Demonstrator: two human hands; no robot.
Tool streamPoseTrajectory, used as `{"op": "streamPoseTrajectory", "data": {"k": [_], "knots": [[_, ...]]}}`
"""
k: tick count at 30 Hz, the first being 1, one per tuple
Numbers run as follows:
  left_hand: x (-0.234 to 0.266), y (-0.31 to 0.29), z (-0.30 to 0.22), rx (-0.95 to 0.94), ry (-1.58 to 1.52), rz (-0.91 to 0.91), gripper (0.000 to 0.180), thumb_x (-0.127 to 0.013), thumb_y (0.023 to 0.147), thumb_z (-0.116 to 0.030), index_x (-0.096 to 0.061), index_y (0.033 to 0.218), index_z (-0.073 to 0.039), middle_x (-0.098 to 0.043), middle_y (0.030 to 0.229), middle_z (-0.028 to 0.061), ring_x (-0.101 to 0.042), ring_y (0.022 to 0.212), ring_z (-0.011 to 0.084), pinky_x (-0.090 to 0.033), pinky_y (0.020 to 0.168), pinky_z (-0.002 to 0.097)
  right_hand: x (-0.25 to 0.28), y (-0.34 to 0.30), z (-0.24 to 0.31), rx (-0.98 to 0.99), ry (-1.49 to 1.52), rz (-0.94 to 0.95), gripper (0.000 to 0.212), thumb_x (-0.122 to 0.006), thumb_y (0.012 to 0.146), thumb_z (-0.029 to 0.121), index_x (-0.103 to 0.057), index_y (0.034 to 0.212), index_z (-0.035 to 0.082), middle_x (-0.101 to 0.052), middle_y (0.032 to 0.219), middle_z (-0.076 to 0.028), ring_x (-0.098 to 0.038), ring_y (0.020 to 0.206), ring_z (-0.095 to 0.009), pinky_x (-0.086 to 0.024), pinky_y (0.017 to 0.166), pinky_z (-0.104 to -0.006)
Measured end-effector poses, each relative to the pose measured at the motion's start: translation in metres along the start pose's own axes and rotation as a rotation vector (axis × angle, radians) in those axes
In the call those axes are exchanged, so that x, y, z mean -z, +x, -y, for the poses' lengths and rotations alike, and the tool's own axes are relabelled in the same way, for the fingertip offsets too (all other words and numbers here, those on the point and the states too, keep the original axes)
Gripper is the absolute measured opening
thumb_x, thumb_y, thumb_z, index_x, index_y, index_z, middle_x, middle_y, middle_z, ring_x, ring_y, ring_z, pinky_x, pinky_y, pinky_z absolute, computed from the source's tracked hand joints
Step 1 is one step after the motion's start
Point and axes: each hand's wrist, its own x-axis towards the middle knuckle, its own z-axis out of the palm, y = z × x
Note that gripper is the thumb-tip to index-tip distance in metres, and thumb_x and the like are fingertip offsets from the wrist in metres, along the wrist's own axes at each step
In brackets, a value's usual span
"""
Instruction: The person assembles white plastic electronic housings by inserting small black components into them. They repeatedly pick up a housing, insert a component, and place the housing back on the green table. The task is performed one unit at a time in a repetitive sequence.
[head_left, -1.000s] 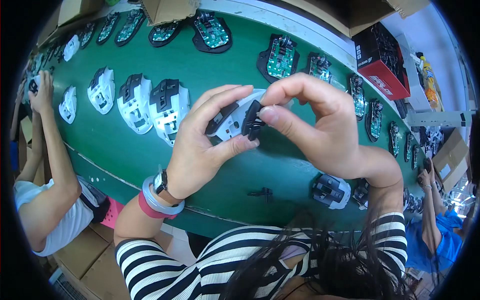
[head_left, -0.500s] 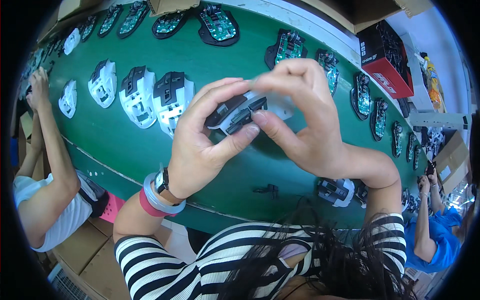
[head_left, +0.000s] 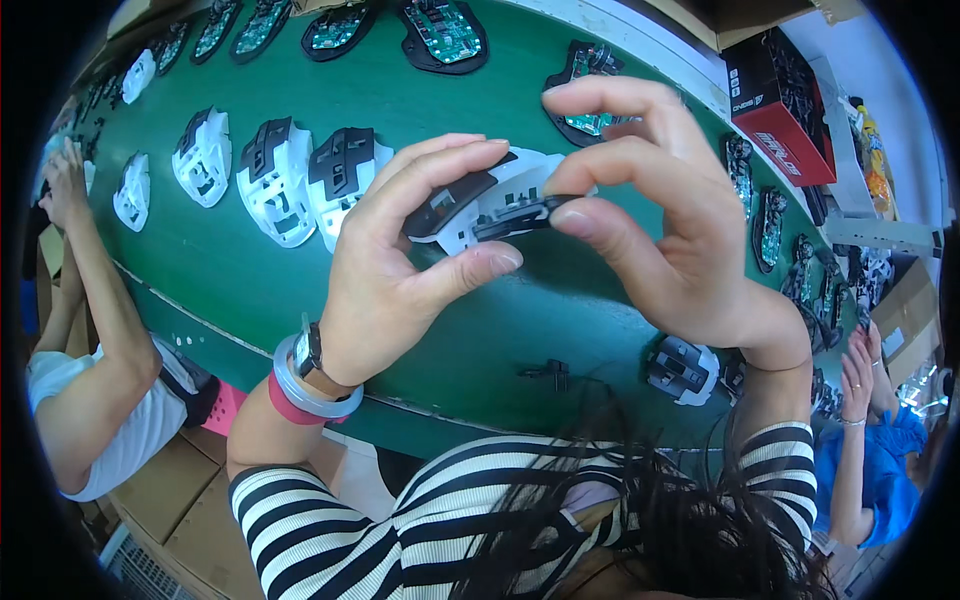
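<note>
My left hand (head_left: 385, 255) is closed around a black-and-white mouse top shell (head_left: 522, 178), fingers over its far side and thumb along the near edge. My right hand (head_left: 675, 215) pinches the right end of a slim black plastic side piece (head_left: 515, 216) between thumb and forefinger, its other fingers raised. That piece lies along the shell's near side; whether it is seated there I cannot tell. On the green table nearer me are a small black plastic part (head_left: 550, 373) and another black-and-white shell (head_left: 683, 368).
Several matching shells (head_left: 275, 185) stand at the left on the green table (head_left: 480, 345). Black mouse bases with green circuit boards (head_left: 440, 35) line the far and right edges. A red-and-black box (head_left: 785, 120) is at the far right. Co-workers' hands (head_left: 66, 185) are at both sides.
My right hand has shifted right and its fingers have spread upward, its pinch now at the black piece's right end. The left thumb no longer presses on the piece. The view has shifted slightly.
</note>
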Motion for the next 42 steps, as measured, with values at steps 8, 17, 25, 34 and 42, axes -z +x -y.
{"op": "streamPoseTrajectory", "data": {"k": [8, 17, 25, 34, 42], "knots": [[0.001, -0.001, 0.002, 0.050, -0.026, -0.016, 0.053, -0.079, 0.074, -0.012, -0.061, 0.123, -0.002, -0.058, 0.122, 0.0119, -0.057, 0.112, 0.0203, -0.046, 0.095, 0.0317, -0.018, 0.000, -0.010, 0.054, -0.059, -0.066, 0.025, -0.076, 0.076, 0.009, -0.065, 0.097, 0.004, -0.056, 0.117, -0.014, -0.055, 0.109, -0.028, -0.047, 0.087, -0.0365], [-0.005, -0.003, -0.006, 0.182, -0.404, -0.179, 0.083, -0.072, 0.077, 0.000, -0.026, 0.145, -0.002, -0.048, 0.127, 0.0145, -0.054, 0.114, 0.0205, -0.046, 0.098, 0.0335, -0.031, -0.002, -0.012, -0.552, 0.802, 0.187, 0.053, -0.070, 0.084, 0.011, -0.042, 0.127, 0.000, -0.060, 0.107, -0.017, -0.063, 0.091, -0.022, -0.051, 0.076, -0.0345], [0.003, 0.001, -0.010, 0.248, -0.426, -0.053, 0.080, -0.065, 0.080, 0.006, -0.023, 0.148, 0.000, -0.049, 0.127, 0.0120, -0.054, 0.115, 0.0189, -0.043, 0.101, 0.0341, -0.055, -0.006, -0.005, -0.479, 0.533, 0.108, 0.059, -0.066, 0.083, 0.014, -0.036, 0.132, -0.001, -0.062, 0.101, -0.021, -0.065, 0.082, -0.027, -0.051, 0.071, -0.0378], [0.007, -0.008, -0.015, -0.077, 0.430, 0.111, 0.095, -0.082, 0.073, -0.033, -0.031, 0.149, -0.007, -0.033, 0.149, 0.0224, -0.043, 0.129, 0.0384, -0.038, 0.104, 0.0451, 0.018, -0.083, 0.020, -0.476, -0.667, 0.351, 0.061, -0.071, 0.076, 0.017, -0.045, 0.130, 0.008, -0.057, 0.108, -0.017, -0.064, 0.091, -0.033, -0.053, 0.074, -0.0394], [0.028, -0.022, 0.006, -0.025, 1.237, 0.058, 0.060, -0.073, 0.079, -0.022, -0.051, 0.134, -0.011, -0.044, 0.139, 0.0217, -0.043, 0.126, 0.0433, -0.039, 0.104, 0.0472, -0.013, -0.126, 0.040, 0.069, -0.138, 0.570, 0.035, -0.064, 0.074, 0.011, -0.060, 0.108, 0.003, -0.051, 0.097, -0.011, -0.058, 0.086, -0.023, -0.052, 0.070, -0.0342]]}}
